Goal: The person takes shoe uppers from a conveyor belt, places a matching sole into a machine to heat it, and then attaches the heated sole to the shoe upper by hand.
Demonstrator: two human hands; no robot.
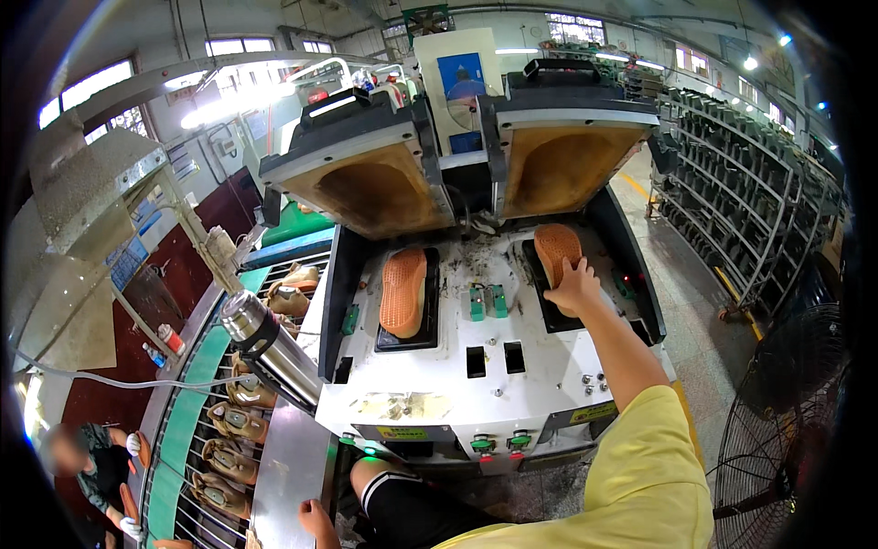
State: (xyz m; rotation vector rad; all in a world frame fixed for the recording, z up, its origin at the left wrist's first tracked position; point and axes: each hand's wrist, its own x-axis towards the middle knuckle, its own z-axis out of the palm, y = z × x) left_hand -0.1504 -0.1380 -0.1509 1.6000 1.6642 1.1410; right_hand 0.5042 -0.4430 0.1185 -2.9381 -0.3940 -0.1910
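My right hand (576,289) is closed round the heel half of a shoe (557,249), which lies with its orange-brown textured sole up on the right black pad of a white press machine. Thumb and fingers straddle that shoe's sides. A second shoe (403,291), also sole up, rests on the left black pad (431,337) with no hand on it. Low in the view, my left hand (316,520) is beside the metal table edge near my knee. Its fingers show too little to tell their state.
Two raised press lids (366,183) with hollowed amber undersides hang over the pads. A steel flask (265,348) stands at the machine's left, by a roller conveyor carrying several tan shoes (240,424). A co-worker (101,467) is lower left; a fan (777,430) and racks (732,183) are right.
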